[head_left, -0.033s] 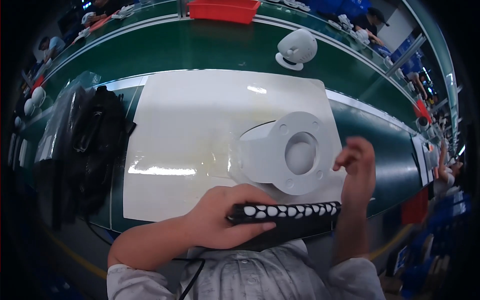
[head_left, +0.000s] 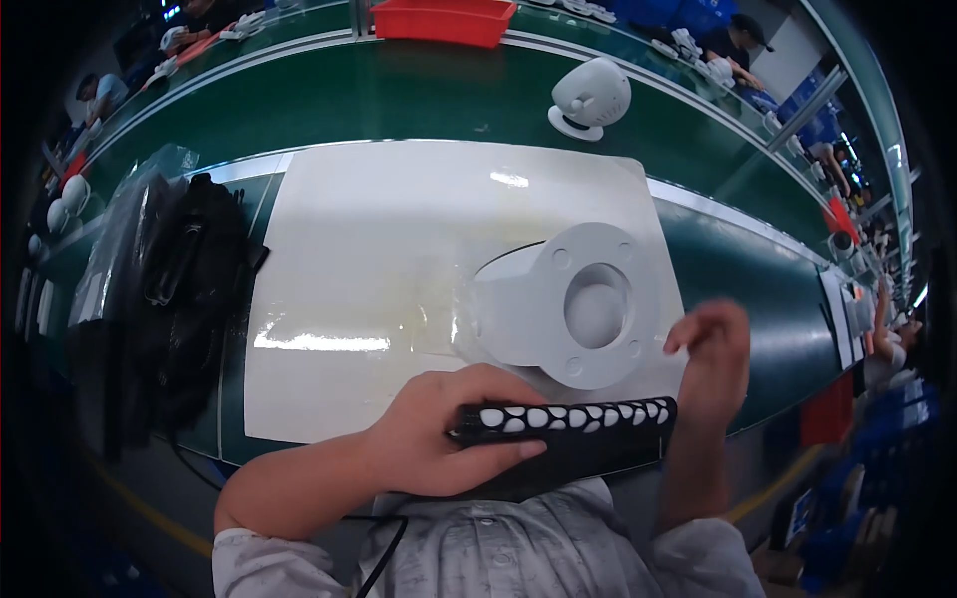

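My left hand point(head_left: 444, 431) is closed on a flat black object point(head_left: 563, 417) close to my chest, with fingers over it and the thumb below. White rounded spots run along the object's upward edge; its kind does not show. Past its right end, my right hand point(head_left: 713, 354) is raised with loosely bent fingers and nothing visible in them. Just beyond the black object lies a white plastic device point(head_left: 518, 309), its round base facing up. A pale rounded part shows in the base's central hole. The device rests on a white mat point(head_left: 349, 249).
At the left lie a black bag point(head_left: 194, 289) and clear plastic wrapping point(head_left: 120, 234). Beyond the mat, a white round-headed device point(head_left: 595, 95) stands on the green surface point(head_left: 349, 95). A red tray point(head_left: 444, 22) is at the back. Other people work farther off.
My right hand has dropped slightly, and its fingers look a little more bent. The left hand stays closed on the black object, which has hardly shifted.
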Available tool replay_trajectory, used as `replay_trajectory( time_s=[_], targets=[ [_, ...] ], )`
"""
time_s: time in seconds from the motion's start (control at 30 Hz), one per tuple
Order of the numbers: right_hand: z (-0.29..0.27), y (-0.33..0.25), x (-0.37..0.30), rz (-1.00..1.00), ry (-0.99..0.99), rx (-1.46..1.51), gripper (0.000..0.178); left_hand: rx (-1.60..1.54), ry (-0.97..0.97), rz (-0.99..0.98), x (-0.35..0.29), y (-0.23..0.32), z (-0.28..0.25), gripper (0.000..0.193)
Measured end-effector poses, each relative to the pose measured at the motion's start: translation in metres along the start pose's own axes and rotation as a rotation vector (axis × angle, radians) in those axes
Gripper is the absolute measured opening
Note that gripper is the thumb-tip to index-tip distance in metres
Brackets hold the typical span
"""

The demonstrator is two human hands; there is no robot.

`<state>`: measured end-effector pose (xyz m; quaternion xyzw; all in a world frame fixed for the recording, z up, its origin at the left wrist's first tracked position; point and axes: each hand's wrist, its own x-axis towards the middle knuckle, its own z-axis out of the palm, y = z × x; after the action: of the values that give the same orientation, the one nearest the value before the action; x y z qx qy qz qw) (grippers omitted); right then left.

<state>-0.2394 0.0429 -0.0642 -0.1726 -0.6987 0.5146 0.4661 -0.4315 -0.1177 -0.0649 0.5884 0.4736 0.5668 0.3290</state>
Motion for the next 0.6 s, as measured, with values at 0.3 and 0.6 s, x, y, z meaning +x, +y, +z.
replay_trajectory(
  time_s=[0.3,0.6],
  targets=[
    [0.018,-0.007,-0.048,-0.247,-0.186,-0.384,0.042,-0.006,0.1,0.002,-0.002,-0.007,0.004,0.022],
    [0.009,-0.01,-0.046,0.065,-0.232,-0.029,0.052,0.148,0.044,0.126,0.001,-0.011,0.0,0.017]
  ],
)
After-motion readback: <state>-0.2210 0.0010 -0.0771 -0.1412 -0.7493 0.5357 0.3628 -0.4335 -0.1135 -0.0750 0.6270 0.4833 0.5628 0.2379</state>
